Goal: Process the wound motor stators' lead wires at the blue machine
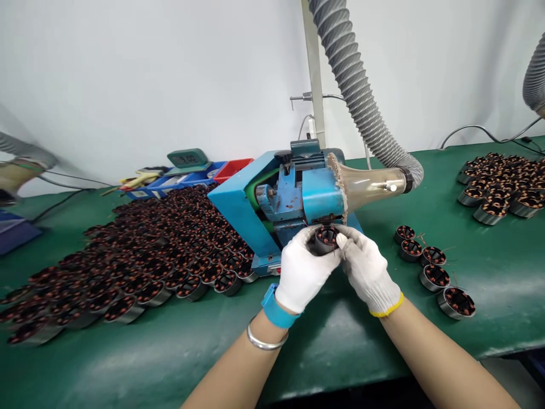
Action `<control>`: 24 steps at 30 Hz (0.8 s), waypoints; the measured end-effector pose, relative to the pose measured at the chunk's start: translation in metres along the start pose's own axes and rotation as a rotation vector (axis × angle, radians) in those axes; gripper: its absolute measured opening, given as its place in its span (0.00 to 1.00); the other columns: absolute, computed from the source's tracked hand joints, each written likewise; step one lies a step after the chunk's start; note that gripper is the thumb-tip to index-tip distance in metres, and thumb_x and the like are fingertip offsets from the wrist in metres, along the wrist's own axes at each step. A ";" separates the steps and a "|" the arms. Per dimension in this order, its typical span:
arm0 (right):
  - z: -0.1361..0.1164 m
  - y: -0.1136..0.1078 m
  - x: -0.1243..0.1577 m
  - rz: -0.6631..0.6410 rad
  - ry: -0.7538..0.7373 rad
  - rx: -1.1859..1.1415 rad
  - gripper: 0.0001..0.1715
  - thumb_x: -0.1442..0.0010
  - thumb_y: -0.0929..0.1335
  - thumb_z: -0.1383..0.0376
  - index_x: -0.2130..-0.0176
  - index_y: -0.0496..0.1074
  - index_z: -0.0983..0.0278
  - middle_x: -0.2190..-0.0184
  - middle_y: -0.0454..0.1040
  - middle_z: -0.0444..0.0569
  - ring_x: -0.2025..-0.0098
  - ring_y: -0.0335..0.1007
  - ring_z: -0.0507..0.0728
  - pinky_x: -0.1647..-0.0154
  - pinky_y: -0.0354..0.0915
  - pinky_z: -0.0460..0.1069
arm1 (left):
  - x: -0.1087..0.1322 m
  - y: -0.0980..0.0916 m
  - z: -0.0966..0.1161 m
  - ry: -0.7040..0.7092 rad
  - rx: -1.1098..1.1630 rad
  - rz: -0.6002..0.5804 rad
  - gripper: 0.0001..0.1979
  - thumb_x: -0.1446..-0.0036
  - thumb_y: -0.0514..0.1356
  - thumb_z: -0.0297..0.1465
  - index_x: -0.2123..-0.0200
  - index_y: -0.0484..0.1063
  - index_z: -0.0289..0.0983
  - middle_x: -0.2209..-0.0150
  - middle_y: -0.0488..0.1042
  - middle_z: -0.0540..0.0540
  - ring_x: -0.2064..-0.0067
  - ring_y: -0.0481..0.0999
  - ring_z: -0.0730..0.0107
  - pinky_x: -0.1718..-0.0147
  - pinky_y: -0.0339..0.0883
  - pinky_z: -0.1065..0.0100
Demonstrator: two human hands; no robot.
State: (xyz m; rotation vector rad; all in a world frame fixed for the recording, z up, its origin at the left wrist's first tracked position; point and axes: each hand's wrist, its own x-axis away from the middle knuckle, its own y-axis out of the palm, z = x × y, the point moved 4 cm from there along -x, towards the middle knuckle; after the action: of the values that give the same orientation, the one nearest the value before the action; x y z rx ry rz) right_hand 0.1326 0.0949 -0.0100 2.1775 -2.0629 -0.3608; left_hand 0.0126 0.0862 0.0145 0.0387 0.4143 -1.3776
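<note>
Both my gloved hands grip one motor stator [327, 240], a dark ring with copper windings inside. My left hand [304, 267], in a white glove with a blue strap at the wrist, wraps round its left side and underside. On the right side, my right hand [366, 264] closes on it, thumb at the rim; its glove has a yellow cuff. The stator is right at the front of a blue belt-driven machine [321, 196], under its rounded guard. Whether the stator touches the machine's working part cannot be made out.
Many stators [170, 244] crowd the green table [170, 363] at left. Several more stators [436, 277] stand in a short line at right, with another group [502, 187] behind. A clear funnel [368, 184] joins a grey hose [357, 85]. Blue bins [170, 183] and a red bin [233, 168] stand behind.
</note>
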 end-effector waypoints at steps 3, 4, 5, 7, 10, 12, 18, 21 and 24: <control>0.000 -0.001 0.013 -0.002 -0.003 0.030 0.20 0.46 0.70 0.56 0.56 0.72 0.64 0.62 0.77 0.51 0.60 0.75 0.60 0.61 0.73 0.52 | 0.008 -0.002 -0.003 0.000 0.067 -0.100 0.23 0.56 0.68 0.35 0.55 0.73 0.36 0.57 0.79 0.42 0.55 0.79 0.57 0.54 0.73 0.59; 0.000 -0.002 0.017 0.001 -0.026 0.055 0.19 0.46 0.70 0.58 0.56 0.71 0.64 0.62 0.77 0.51 0.60 0.75 0.59 0.61 0.73 0.53 | 0.009 -0.003 -0.005 -0.012 0.101 -0.143 0.23 0.56 0.68 0.34 0.55 0.72 0.36 0.56 0.79 0.42 0.54 0.78 0.57 0.53 0.73 0.59; 0.000 -0.002 0.020 0.007 -0.064 0.095 0.18 0.46 0.70 0.60 0.56 0.71 0.64 0.60 0.76 0.52 0.59 0.74 0.59 0.59 0.72 0.53 | 0.010 -0.004 -0.006 -0.024 0.138 -0.181 0.24 0.56 0.68 0.34 0.54 0.71 0.35 0.55 0.79 0.41 0.53 0.78 0.56 0.52 0.72 0.58; -0.003 -0.002 0.024 0.010 -0.151 0.213 0.20 0.48 0.71 0.63 0.54 0.71 0.63 0.57 0.75 0.52 0.57 0.73 0.59 0.54 0.71 0.54 | 0.009 -0.006 -0.008 -0.044 0.203 -0.244 0.25 0.57 0.68 0.32 0.53 0.70 0.35 0.53 0.78 0.40 0.51 0.77 0.55 0.50 0.71 0.57; -0.006 -0.001 0.026 0.014 -0.215 0.391 0.24 0.49 0.71 0.65 0.51 0.70 0.63 0.55 0.73 0.51 0.54 0.72 0.59 0.51 0.69 0.54 | 0.005 -0.008 -0.011 -0.085 0.256 -0.267 0.28 0.61 0.69 0.29 0.52 0.70 0.35 0.52 0.77 0.39 0.50 0.76 0.54 0.48 0.70 0.55; -0.009 -0.001 0.025 0.040 -0.206 0.447 0.24 0.49 0.71 0.65 0.51 0.70 0.63 0.56 0.73 0.51 0.56 0.72 0.59 0.52 0.70 0.54 | 0.002 -0.007 -0.014 -0.140 0.273 -0.246 0.29 0.64 0.70 0.29 0.55 0.70 0.35 0.54 0.78 0.39 0.53 0.78 0.54 0.51 0.72 0.55; -0.010 -0.004 0.014 0.144 -0.104 0.364 0.20 0.49 0.71 0.61 0.56 0.70 0.65 0.60 0.75 0.52 0.60 0.74 0.59 0.56 0.72 0.54 | -0.006 0.002 -0.017 -0.228 0.340 -0.241 0.29 0.65 0.72 0.34 0.56 0.72 0.32 0.57 0.79 0.38 0.56 0.79 0.54 0.56 0.74 0.56; -0.011 -0.003 0.007 0.172 -0.088 0.307 0.21 0.50 0.71 0.59 0.56 0.70 0.65 0.59 0.75 0.54 0.59 0.74 0.60 0.56 0.72 0.55 | -0.011 0.005 -0.011 -0.198 0.375 -0.236 0.30 0.63 0.72 0.36 0.55 0.73 0.32 0.57 0.80 0.38 0.54 0.78 0.53 0.53 0.73 0.55; -0.016 -0.002 0.002 0.177 -0.079 0.285 0.21 0.51 0.71 0.59 0.58 0.70 0.65 0.61 0.76 0.53 0.60 0.75 0.60 0.57 0.73 0.55 | -0.014 0.006 -0.005 -0.177 0.385 -0.254 0.28 0.62 0.72 0.37 0.56 0.74 0.31 0.58 0.80 0.39 0.53 0.78 0.53 0.52 0.72 0.56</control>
State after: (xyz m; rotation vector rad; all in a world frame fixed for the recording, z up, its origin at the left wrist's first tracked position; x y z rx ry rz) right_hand 0.1386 0.0917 0.0046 2.1313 -2.4628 -0.1431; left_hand 0.0148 0.1024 0.0129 0.1842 0.0005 -1.6814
